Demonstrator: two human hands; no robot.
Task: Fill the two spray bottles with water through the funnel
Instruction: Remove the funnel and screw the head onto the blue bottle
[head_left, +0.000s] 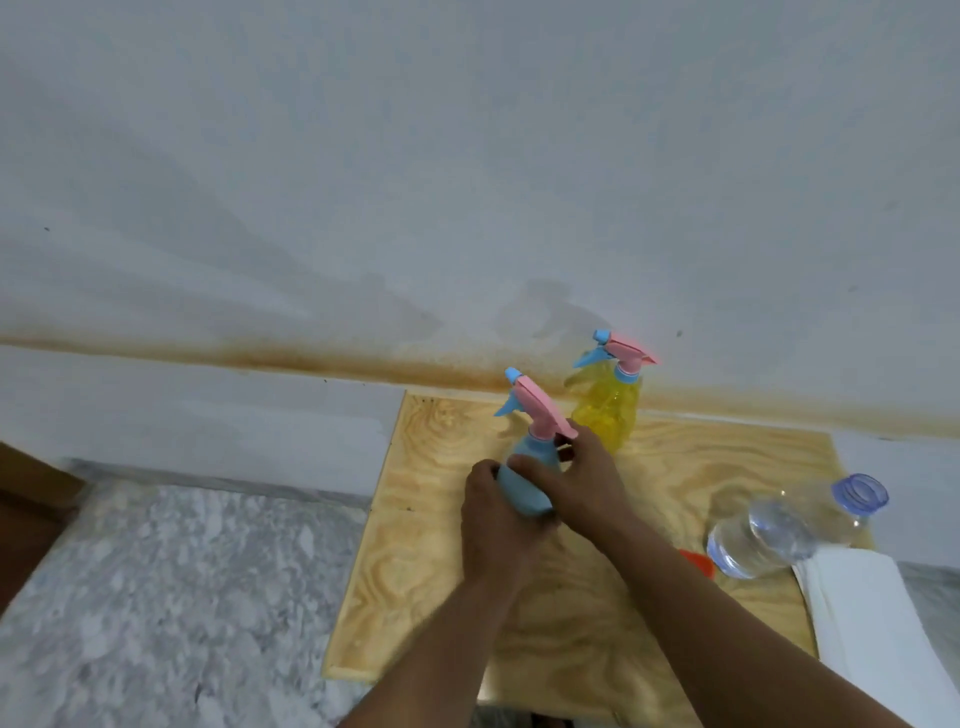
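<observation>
Both hands, left hand (493, 512) and right hand (582, 478), wrapped tight round blue plastic spray bottle (527, 480); yellow plastic spray bottle (608, 410) far behind. Two bottles.

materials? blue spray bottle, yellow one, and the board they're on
Blue spray bottle: opaque matte plastic, it seems, even colour, no see-through. Yellow spray bottle: translucent glossy plastic; light passes through. Board: looks like unfinished plywood, with swirling grain and a pale matte face.
</observation>
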